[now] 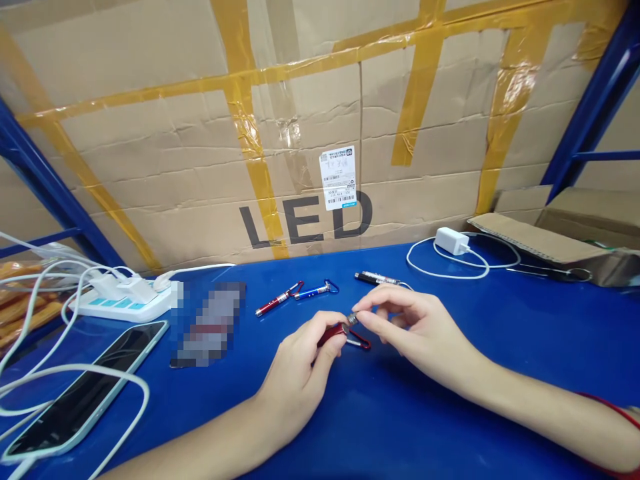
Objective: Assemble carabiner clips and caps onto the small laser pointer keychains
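Note:
My left hand is closed around a small red keychain flashlight with a red carabiner clip. My right hand pinches a small silver part at the flashlight's end. Both hands hover just above the blue table. Behind them lie a red keychain flashlight, a blue one and a black one.
A smartphone lies at the left among white cables, beside a white power strip with plugs. A white charger and its cable sit at the back right. A large cardboard box marked LED walls off the back. Flat cardboard lies right.

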A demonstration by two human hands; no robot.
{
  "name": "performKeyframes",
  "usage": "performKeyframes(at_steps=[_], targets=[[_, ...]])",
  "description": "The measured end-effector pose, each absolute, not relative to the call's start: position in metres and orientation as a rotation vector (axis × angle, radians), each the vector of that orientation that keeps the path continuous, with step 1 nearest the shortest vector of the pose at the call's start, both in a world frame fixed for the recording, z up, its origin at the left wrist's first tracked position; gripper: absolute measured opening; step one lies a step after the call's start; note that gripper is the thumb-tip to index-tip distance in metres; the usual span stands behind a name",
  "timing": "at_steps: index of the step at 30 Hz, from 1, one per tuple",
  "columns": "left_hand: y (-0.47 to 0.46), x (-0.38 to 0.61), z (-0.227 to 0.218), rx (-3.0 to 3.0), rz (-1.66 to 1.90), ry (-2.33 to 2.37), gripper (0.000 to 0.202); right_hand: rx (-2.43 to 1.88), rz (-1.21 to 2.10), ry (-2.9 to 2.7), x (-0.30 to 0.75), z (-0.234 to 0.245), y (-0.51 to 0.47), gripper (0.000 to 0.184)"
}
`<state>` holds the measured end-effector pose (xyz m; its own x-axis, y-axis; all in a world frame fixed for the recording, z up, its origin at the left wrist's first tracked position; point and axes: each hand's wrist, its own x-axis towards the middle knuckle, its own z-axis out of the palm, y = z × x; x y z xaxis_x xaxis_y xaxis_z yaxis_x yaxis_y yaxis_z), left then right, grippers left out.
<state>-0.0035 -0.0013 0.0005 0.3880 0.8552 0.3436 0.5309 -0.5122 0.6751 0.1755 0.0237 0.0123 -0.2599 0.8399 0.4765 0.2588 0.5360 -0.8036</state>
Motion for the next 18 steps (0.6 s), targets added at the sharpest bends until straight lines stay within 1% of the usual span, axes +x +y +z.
performKeyframes(at_steps=[5, 9, 14, 18], targets=[[0.000, -0.003, 0.001, 2.197, 0.988, 1.203, 0.020, -0.758, 0.495, -1.919, 0.182, 0.018, 0.022, 0.011], [0.000, -0.002, 0.002, 2.192, 0.984, 1.168, 0.018, -0.724, 0.470, -1.966, 0.184, 0.021, 0.020, 0.009], [-0.003, -0.003, 0.001, 2.237, 0.945, 1.164, 0.017, -0.798, 0.648, -1.988, 0.183, 0.021, 0.023, 0.007], [-0.002, -0.004, 0.000, 2.294, 0.925, 1.128, 0.016, -0.838, 1.006, -1.907, 0.186, 0.020, 0.031, 0.006]])
